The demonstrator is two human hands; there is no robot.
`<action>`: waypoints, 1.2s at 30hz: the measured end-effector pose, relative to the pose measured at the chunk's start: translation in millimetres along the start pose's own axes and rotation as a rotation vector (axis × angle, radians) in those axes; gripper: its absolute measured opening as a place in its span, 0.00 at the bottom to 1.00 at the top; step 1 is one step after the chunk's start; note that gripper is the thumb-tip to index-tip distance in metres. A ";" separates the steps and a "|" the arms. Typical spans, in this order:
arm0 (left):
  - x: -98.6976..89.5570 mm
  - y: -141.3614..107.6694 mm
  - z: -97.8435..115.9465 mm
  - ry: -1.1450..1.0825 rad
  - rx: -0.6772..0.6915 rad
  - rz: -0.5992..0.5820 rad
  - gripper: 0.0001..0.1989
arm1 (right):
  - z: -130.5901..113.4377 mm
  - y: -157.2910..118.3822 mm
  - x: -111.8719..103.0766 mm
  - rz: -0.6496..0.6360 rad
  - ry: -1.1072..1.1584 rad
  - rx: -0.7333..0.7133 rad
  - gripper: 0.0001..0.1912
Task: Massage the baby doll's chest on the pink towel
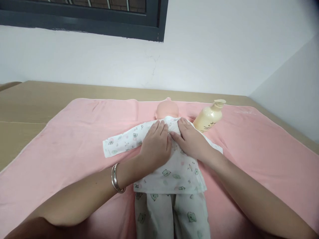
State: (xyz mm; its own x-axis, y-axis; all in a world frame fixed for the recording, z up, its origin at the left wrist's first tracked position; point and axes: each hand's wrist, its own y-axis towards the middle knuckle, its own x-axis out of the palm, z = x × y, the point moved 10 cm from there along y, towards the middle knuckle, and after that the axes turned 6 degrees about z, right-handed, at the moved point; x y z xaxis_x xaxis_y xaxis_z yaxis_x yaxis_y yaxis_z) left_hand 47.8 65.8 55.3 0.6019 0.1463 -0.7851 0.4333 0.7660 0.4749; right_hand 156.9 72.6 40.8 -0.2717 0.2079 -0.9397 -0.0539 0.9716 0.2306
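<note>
A baby doll lies on its back, its bald head (167,109) pointing away from me. It wears a white printed long-sleeved top (171,176) and matching trousers (190,212) with green animal faces. My left hand (157,142) rests flat on the left side of the chest, fingers extended toward the shoulder. On the other side of the chest lies my right hand (190,137), fingers stretched out and thumb apart, near the collar. Between the hands runs the middle of the top's front. One sleeve spreads out to the left; the right sleeve is mostly behind my forearm.
Beneath the doll is a pink cloth (82,132) spread over a tan table (50,91). A cream pump bottle (209,116) leans to the right, close to the doll's shoulder. A white wall (199,49) and a dark window frame (99,25) stand behind the table.
</note>
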 end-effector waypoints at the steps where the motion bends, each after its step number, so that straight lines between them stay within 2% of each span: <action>1: 1.0 0.7 -1.5 -0.013 -0.004 -0.008 0.25 | -2.2 -1.2 -1.0 0.013 -0.016 -0.005 0.39; 6: 4.1 14.4 -34.4 -0.071 -0.119 0.034 0.27 | -30.0 -21.8 -15.6 0.162 -0.144 -0.092 0.32; 8: 6.2 15.7 -41.4 -0.073 -0.149 0.043 0.28 | -34.8 -25.1 -16.6 0.168 -0.167 -0.110 0.31; 13: 5.1 4.0 -18.1 -0.021 -0.084 0.024 0.28 | -15.7 -5.6 -4.0 0.047 -0.011 -0.080 0.35; 16: 2.0 0.3 -8.4 0.004 -0.057 0.021 0.27 | -7.1 0.8 -1.0 0.060 0.039 -0.057 0.35; 20: 1.5 11.0 -16.0 0.013 -0.028 0.016 0.23 | -19.8 -12.7 -6.5 0.134 0.002 -0.085 0.33; 23: 3.5 18.4 -22.9 0.018 -0.003 0.001 0.19 | -25.0 -17.9 -11.5 0.139 0.004 -0.094 0.31; 30: -2.4 7.1 -6.9 0.064 0.023 0.057 0.25 | -3.1 8.3 -6.7 0.052 0.092 -0.039 0.32; 33: -0.5 9.1 -7.9 0.054 0.021 0.038 0.23 | -5.8 4.6 -3.7 0.061 0.025 -0.032 0.34; 36: 3.7 15.7 -10.5 0.070 0.052 0.018 0.21 | -17.1 -6.8 -5.5 0.126 -0.054 -0.054 0.33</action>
State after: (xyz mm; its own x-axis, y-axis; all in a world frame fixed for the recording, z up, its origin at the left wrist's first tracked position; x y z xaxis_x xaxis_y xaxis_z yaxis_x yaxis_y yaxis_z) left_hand 49.8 85.0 55.7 0.5625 0.2047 -0.8011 0.4577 0.7298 0.5079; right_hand 142.3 62.8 48.7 -0.2280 0.3354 -0.9141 -0.0748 0.9300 0.3599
